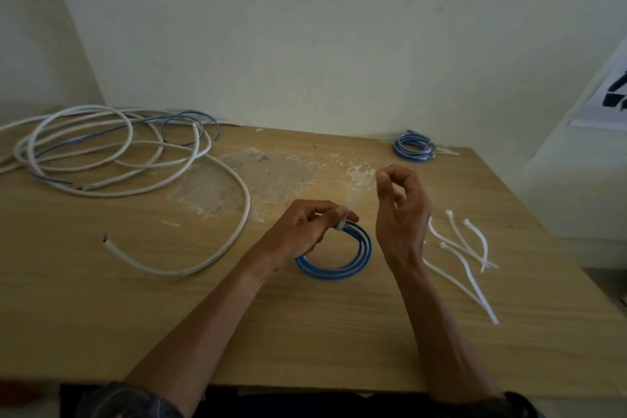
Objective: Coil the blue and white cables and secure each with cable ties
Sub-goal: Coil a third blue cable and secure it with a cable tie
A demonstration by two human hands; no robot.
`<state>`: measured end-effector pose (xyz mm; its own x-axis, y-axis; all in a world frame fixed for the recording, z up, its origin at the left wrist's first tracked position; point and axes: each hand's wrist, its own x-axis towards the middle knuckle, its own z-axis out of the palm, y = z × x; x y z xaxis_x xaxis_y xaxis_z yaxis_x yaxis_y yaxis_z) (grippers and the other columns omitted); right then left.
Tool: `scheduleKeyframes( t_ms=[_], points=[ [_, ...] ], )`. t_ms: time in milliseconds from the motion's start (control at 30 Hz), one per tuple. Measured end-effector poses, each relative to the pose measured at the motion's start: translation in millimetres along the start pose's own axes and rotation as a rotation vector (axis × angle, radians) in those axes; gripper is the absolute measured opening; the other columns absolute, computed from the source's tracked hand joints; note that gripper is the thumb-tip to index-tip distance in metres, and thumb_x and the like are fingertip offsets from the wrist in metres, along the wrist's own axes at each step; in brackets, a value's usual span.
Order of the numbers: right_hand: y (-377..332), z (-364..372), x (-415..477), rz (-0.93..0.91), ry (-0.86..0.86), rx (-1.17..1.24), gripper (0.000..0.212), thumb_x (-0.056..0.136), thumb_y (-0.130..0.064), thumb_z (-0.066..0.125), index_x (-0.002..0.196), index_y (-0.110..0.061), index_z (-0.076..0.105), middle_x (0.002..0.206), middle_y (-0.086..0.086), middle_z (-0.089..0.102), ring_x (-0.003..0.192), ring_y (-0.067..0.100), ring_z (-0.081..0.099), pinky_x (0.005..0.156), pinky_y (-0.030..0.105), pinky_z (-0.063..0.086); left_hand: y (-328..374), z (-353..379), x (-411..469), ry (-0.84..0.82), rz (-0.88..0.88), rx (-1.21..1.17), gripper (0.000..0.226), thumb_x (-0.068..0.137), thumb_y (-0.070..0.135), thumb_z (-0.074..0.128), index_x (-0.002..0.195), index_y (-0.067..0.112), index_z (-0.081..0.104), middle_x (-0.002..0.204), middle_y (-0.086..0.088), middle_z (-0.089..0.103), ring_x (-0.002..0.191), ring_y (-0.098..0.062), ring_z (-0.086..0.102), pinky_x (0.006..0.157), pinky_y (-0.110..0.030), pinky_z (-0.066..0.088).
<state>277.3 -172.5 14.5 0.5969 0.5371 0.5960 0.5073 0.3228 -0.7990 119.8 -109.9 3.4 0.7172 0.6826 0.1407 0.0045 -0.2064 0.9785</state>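
Two bare forearms reach over the near edge of the wooden worktop [339,349]. The left hand [305,227] curls its fingers round the upper left part of a small blue coil [339,270], which lies flat on the worktop just beyond the wrists. A white cable tie [340,225] wraps the coil's strands right at the left fingertips. The right hand [400,210] is raised just beside the coil, its fingers curled, thumb and forefinger pressed together on the tie's tail. The tail shows only as a pale blur slanting up from the coil to that pinch.

To the right of the right wrist lie several loose cable ties [470,256], crossing one another. On the left, a white cable [220,249] sweeps in a wide arc from a cut end near the middle of the worktop back to a loose tangle of white and blue cable [101,146] at the far left corner. A whitish scuffed patch [258,176] marks the surface beyond the hands. Near the far right edge sits a second blue coil [414,148], against the pale wall [305,27].
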Motion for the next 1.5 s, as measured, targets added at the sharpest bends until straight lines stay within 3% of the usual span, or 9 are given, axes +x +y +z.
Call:
scheduleKeyframes(
  t_ms=[200,733,933,1033,1100,1167,1267,1367,1500],
  points=[
    [8.4,7.1,-9.6,0.043,-0.403,-0.017,0.009,0.097,-0.020,0.066,0.098,-0.015,0.073,0.087,-0.005,0.073,0.082,0.014,0.071,0.067,0.034,0.057,-4.5,-5.1,1.9,0.054,-0.097,-0.118,0.031,0.102,0.034,0.054,0.103,0.013,0.076,0.051,0.002,0.028,0.042,-0.012,0.021,0.042,-0.025,0.020],
    [9.1,13.2,-14.9,0.107,-0.128,-0.006,0.011,0.097,-0.019,0.068,0.090,-0.013,0.074,0.074,-0.004,0.070,0.067,0.010,0.067,0.060,0.026,0.056,3.6,9.1,-1.1,0.073,-0.069,-0.006,0.031,0.101,0.042,0.055,0.096,0.024,0.079,0.050,0.000,0.033,0.041,-0.014,0.025,0.043,-0.028,0.023],
    [8.8,12.8,-19.9,-0.083,-0.134,-0.088,0.005,0.096,-0.014,0.068,0.093,-0.017,0.071,0.074,-0.011,0.068,0.073,0.005,0.069,0.058,0.014,0.050,11.7,13.2,-1.2,0.113,-0.013,0.080,0.024,0.101,0.019,0.057,0.109,0.002,0.073,0.053,0.024,0.059,0.045,0.011,0.052,0.047,-0.003,0.036],
    [11.1,13.3,-22.2,-0.132,-0.086,-0.099,0.006,0.096,-0.016,0.068,0.095,-0.013,0.073,0.080,-0.006,0.071,0.076,0.008,0.069,0.058,0.019,0.052,17.2,13.8,-2.7,0.120,-0.035,0.055,0.027,0.101,0.021,0.057,0.115,0.004,0.072,0.047,0.006,0.051,0.044,0.002,0.054,0.043,-0.009,0.035],
    [13.8,14.2,-23.9,-0.167,-0.064,-0.114,0.011,0.097,-0.019,0.067,0.097,-0.011,0.074,0.085,-0.005,0.072,0.078,0.007,0.069,0.060,0.019,0.052,19.8,15.2,-4.5,0.137,-0.001,0.034,0.027,0.101,0.022,0.057,0.118,0.006,0.071,0.072,-0.002,0.054,0.068,-0.018,0.055,0.044,-0.026,0.040],
    [14.7,14.8,-23.2,-0.184,-0.052,-0.113,0.017,0.098,-0.026,0.064,0.098,-0.011,0.073,0.086,-0.005,0.072,0.079,0.008,0.069,0.061,0.024,0.054,17.2,17.3,-4.5,0.178,0.043,0.012,0.026,0.101,0.022,0.058,0.118,0.006,0.071,0.068,-0.002,0.054,0.083,-0.013,0.042,0.050,-0.033,0.041],
    [15.7,14.9,-18.9,-0.163,-0.015,-0.130,0.021,0.099,-0.032,0.061,0.097,-0.014,0.073,0.084,-0.008,0.072,0.078,0.008,0.069,0.061,0.027,0.055,11.4,20.5,-0.8,0.221,0.053,0.035,0.023,0.099,0.024,0.061,0.114,0.008,0.070,0.048,0.015,0.052,0.060,-0.018,0.049,0.045,-0.007,0.036],
    [14.2,14.6,-17.4,-0.040,0.002,-0.104,0.013,0.098,-0.025,0.065,0.095,-0.016,0.074,0.078,-0.010,0.071,0.076,0.008,0.069,0.062,0.027,0.054,11.6,23.4,2.7,0.182,0.050,0.068,0.022,0.100,0.021,0.060,0.104,0.002,0.068,0.045,0.023,0.052,0.041,0.007,0.049,0.045,-0.007,0.035],
    [15.6,15.0,-17.1,0.114,-0.006,-0.024,0.013,0.097,-0.023,0.066,0.090,-0.014,0.073,0.072,-0.007,0.069,0.070,0.010,0.067,0.062,0.025,0.055,13.9,23.8,3.0,0.142,0.033,0.069,0.019,0.099,0.020,0.063,0.094,0.002,0.066,0.056,0.011,0.065,0.044,0.003,0.052,0.051,-0.008,0.037]
  ],
)
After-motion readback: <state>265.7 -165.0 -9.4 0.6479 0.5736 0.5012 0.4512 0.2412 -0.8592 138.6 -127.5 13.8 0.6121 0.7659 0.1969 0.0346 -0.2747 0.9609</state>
